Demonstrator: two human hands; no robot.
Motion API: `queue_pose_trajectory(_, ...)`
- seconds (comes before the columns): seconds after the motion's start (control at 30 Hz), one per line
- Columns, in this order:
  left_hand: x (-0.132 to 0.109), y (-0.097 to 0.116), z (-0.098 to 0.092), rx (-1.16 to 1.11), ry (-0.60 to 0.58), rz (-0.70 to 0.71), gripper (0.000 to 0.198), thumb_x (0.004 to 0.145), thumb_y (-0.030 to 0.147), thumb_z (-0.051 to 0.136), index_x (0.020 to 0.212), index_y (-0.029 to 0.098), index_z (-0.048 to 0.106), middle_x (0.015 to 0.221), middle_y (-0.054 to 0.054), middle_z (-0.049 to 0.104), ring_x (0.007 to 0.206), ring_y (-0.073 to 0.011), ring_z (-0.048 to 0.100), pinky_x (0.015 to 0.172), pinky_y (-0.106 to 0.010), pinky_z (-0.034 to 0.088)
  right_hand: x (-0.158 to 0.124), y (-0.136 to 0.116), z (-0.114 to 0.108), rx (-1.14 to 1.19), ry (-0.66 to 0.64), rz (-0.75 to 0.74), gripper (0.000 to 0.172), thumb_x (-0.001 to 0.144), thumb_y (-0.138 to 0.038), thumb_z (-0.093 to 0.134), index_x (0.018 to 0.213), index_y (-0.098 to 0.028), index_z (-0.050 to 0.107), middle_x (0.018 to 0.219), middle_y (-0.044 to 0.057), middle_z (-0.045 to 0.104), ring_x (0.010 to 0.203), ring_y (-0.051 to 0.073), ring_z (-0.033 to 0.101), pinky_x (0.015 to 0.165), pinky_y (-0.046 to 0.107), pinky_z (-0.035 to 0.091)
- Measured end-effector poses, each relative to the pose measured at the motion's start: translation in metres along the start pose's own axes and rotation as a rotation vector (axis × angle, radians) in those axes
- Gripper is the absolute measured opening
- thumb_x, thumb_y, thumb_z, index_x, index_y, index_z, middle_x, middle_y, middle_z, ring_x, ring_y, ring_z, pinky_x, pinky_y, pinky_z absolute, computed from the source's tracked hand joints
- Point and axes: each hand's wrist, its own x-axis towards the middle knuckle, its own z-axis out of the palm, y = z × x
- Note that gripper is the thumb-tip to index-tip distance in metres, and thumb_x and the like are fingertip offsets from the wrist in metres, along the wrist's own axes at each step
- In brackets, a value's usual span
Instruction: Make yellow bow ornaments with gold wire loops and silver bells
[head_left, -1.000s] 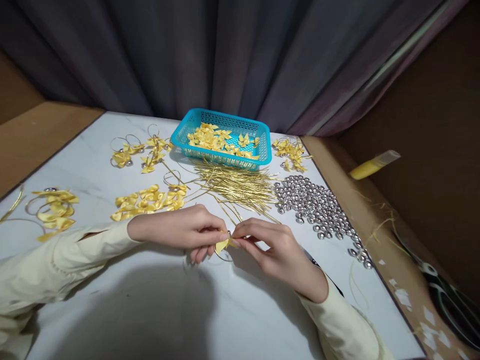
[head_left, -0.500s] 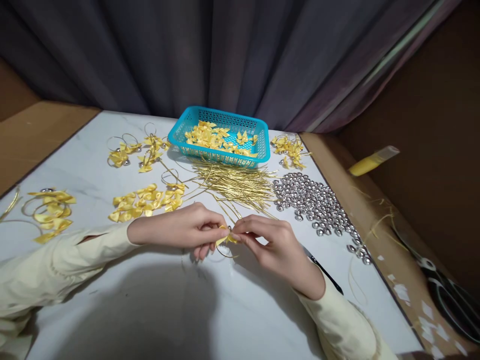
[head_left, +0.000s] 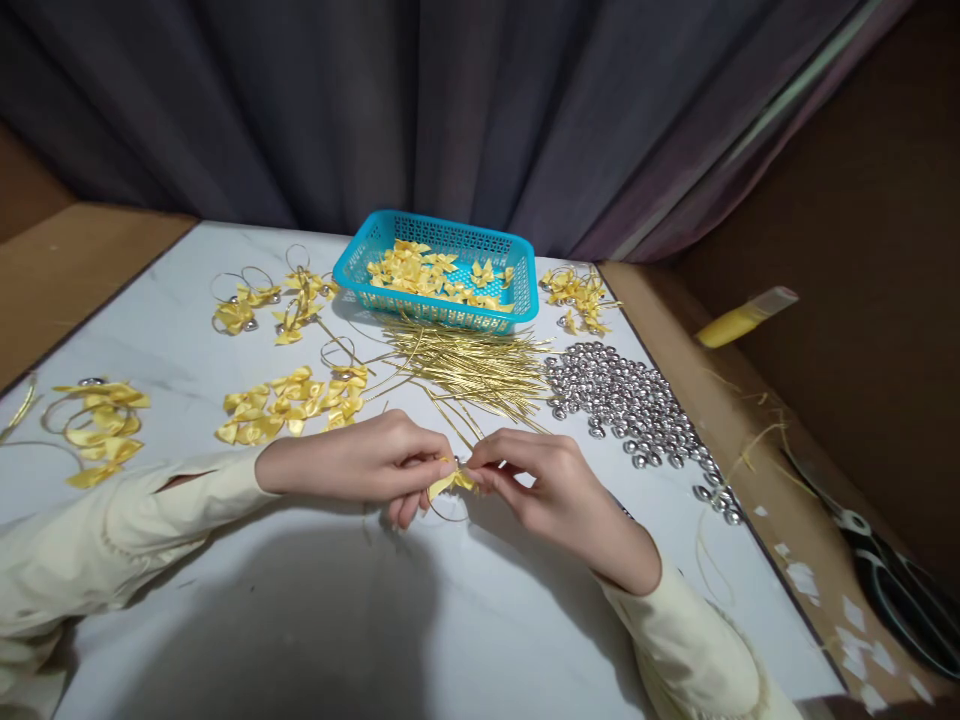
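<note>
Between my two hands is a small yellow ribbon bow, with a thin gold wire loop hanging under it. My left hand pinches the bow's left side between thumb and fingers. From the right, my right hand has thumb and forefinger closed at the bow's other end. A bit of silver shows at the top of the bow, partly covered by the fingertips. Just beyond the hands lies a heap of gold wire ties.
A turquoise basket of yellow bows stands at the back. Silver beads spread on the right. Loose bows and looped bows lie left. Scissors and a yellow tube lie off the table's right side.
My hands stay at nearly the same spot, still pinching the bow. The right wrist has shifted slightly and now covers more of the dark-handled tool beside it.
</note>
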Motion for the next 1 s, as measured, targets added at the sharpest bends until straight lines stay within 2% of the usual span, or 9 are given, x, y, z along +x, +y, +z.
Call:
queue_pose_trajectory(0.37,-0.001,0.003,-0.003,-0.093,-0.058,-0.063,0.029,0.094,0.030,0.037,0.073,0.015,0.052,0.053,0.001,0.063,0.045,-0.0081,0.060,0.048,-0.015,0.047,0.001,0.001,-0.006,-0.026,-0.065,-0.063,0.013,0.084,-0.009,0.052,0.077,-0.015,0.062,0.068,0.001,0.063,0.061,0.010,0.056,0.057,0.022,0.044)
queue_pose_trajectory(0.47,0.000,0.004,-0.003,-0.102,-0.050,-0.091,0.029,0.093,0.028,0.038,0.071,0.015,0.052,0.053,0.001,0.062,0.046,-0.0089,0.061,0.047,-0.015,0.046,-0.001,0.000,-0.006,-0.003,-0.034,-0.077,0.006,0.084,-0.015,0.055,0.083,-0.014,0.061,0.077,0.004,0.063,0.067,0.012,0.058,0.060,0.023,0.047)
queue_pose_trajectory(0.53,0.001,0.005,-0.002,-0.111,-0.044,-0.106,0.030,0.093,0.029,0.038,0.070,0.015,0.051,0.053,0.001,0.062,0.046,-0.0089,0.061,0.047,-0.014,0.046,-0.003,-0.001,-0.005,0.010,-0.033,-0.093,0.010,0.084,-0.020,0.057,0.091,-0.013,0.060,0.086,0.007,0.062,0.071,0.013,0.058,0.063,0.025,0.049)
queue_pose_trajectory(0.7,0.002,0.004,-0.002,-0.143,-0.047,-0.133,0.033,0.093,0.034,0.037,0.068,0.015,0.048,0.055,0.000,0.063,0.047,-0.0090,0.061,0.047,-0.015,0.046,-0.006,-0.002,0.000,-0.050,-0.095,-0.112,0.014,0.086,-0.012,0.048,0.097,-0.014,0.056,0.093,0.009,0.058,0.081,0.015,0.056,0.069,0.028,0.051)
queue_pose_trajectory(1.0,0.000,0.002,0.000,-0.054,0.021,-0.087,0.034,0.094,0.034,0.036,0.071,0.015,0.053,0.056,0.000,0.065,0.049,-0.0081,0.061,0.051,-0.014,0.046,-0.003,0.000,0.006,-0.049,0.023,-0.095,0.012,0.083,-0.005,0.048,0.085,-0.014,0.056,0.082,0.006,0.059,0.074,0.015,0.055,0.063,0.026,0.047)
